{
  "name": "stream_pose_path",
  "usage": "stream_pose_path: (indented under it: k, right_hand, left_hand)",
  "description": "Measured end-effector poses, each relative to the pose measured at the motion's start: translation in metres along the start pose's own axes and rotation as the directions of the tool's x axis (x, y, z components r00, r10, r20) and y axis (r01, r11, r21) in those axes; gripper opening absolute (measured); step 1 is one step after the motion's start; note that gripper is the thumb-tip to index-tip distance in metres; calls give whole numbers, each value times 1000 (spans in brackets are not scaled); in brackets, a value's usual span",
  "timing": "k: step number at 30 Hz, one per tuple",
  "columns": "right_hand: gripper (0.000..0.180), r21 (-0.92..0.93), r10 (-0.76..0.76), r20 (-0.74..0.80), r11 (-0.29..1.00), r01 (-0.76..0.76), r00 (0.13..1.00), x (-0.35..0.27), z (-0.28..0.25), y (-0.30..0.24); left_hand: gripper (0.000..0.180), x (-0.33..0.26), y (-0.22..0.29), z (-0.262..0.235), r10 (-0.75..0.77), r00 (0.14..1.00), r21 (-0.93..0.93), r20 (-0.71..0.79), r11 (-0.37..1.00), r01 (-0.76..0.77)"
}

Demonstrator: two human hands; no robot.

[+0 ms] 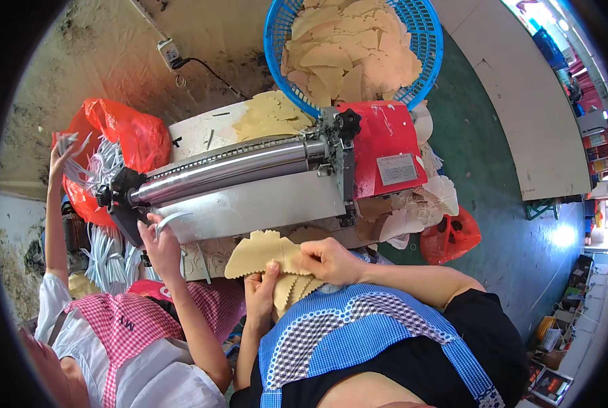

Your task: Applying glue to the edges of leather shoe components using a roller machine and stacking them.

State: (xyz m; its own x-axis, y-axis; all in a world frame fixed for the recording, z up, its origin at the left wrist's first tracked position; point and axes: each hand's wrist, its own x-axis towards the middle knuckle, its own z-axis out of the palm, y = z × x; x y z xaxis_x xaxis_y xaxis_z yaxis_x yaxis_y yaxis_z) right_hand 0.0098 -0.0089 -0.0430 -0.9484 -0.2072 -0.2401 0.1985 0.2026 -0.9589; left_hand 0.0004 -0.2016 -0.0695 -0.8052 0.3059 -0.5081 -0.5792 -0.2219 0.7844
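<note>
In front of my blue apron I hold a tan sheet piece (pixel 263 250) with a curved, toothed edge. My left hand (pixel 259 289) grips it from below, thumb on its face. More toothed tan pieces (pixel 293 289) lie beneath it, next to that thumb. My right hand (pixel 334 262) is closed on the right end of the piece, its fingers curled. Just beyond my hands stands a roller machine with a shiny metal roller (pixel 229 170), a flat metal plate (pixel 249 207) and a red housing (pixel 385 146).
A blue basket (pixel 432 58) full of tan pieces stands behind the machine. To my left a co-worker's hand (pixel 161 248) holds a pale strip near the plate; their other hand is by a red bag (pixel 140 136) of strips. Another red bag (pixel 451 238) lies right.
</note>
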Motion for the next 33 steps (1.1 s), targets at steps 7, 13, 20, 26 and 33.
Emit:
stream_pose_path:
  k: [7,13,20,26,33]
  right_hand:
    - [27,48,-32,47,998,30,998,12,-6,-10]
    - [23,-156,-202,22,967,203,979,6,7,-15]
    - [25,-76,-133,30,988,135,991,6,13,-6]
    - [20,-179,-144,20,973,146,989,8,2,-17]
    - [24,64,77,-93,995,-71,993,13,-11,-17]
  left_hand:
    - [24,-4,-5,-8,83,996,47,-16,996,-82]
    - [25,-12,2,-14,100,995,7,13,995,-100]
    - [28,-14,-2,1,52,997,13,-53,999,-51]
    - [27,-17,16,4,173,984,70,-42,983,-170]
    - [24,-47,7,-58,127,990,120,-60,986,-119]
